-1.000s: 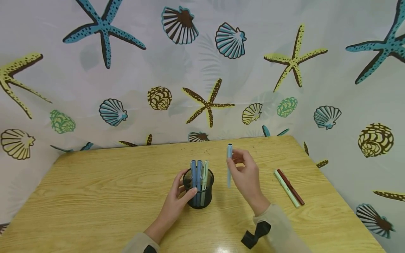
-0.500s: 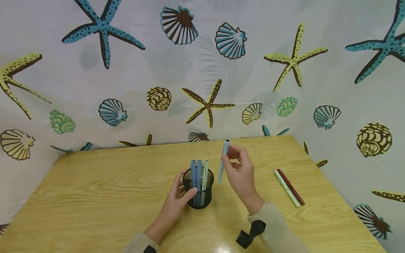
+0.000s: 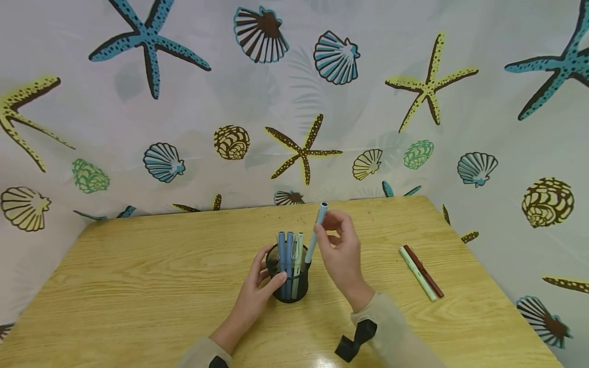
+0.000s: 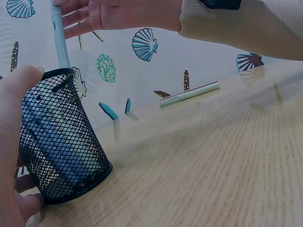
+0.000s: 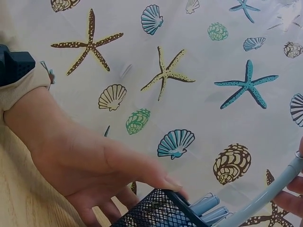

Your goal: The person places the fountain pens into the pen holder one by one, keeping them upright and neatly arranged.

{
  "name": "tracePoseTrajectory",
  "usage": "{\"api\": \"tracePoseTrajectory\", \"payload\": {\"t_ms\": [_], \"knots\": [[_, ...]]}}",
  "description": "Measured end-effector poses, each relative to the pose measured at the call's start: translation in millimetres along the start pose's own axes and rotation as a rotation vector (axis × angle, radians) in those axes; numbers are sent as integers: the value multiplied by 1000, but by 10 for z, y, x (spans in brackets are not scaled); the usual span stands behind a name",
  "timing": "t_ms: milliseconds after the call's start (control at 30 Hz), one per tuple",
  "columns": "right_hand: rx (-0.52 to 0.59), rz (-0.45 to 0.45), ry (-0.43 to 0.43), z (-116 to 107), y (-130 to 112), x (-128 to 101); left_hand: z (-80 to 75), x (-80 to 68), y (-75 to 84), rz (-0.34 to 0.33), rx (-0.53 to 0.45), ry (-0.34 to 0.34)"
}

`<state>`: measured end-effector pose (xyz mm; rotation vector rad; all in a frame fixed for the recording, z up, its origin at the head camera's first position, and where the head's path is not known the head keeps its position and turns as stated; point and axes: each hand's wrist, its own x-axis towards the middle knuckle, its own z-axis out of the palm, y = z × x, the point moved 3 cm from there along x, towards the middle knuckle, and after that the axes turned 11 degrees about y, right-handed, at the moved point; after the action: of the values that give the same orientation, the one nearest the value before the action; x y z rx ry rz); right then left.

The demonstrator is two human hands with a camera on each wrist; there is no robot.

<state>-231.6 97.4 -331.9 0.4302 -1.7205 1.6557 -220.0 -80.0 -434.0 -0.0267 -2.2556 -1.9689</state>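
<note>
A black mesh pen cup stands mid-table with several pens upright in it. My left hand curls round the cup's near-left side, thumb on the rim. My right hand pinches a light blue pen near its top; the pen tilts, its lower end at the cup's right rim. In the right wrist view the light blue pen crosses the mesh cup beside the left hand.
A pale green pen and a dark red pen lie side by side on the wooden table to the right. A seashell-and-starfish curtain walls the table at the back and right.
My right hand carried the light blue pen leftward toward the cup, tilting it so its lower end now meets the cup's rim. The left hand stayed on the cup.
</note>
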Motion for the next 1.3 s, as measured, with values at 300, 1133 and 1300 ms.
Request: {"api": "tracePoseTrajectory", "payload": {"t_ms": [300, 1133, 1300], "knots": [[-57, 21, -36, 53, 98, -69, -8, 4, -16, 5, -1, 1], [-188, 48, -133, 54, 727, -304, 9, -12, -19, -11, -3, 7], [-218, 50, -131, 43, 725, -311, 6, -9, -36, -16, -6, 11]]}}
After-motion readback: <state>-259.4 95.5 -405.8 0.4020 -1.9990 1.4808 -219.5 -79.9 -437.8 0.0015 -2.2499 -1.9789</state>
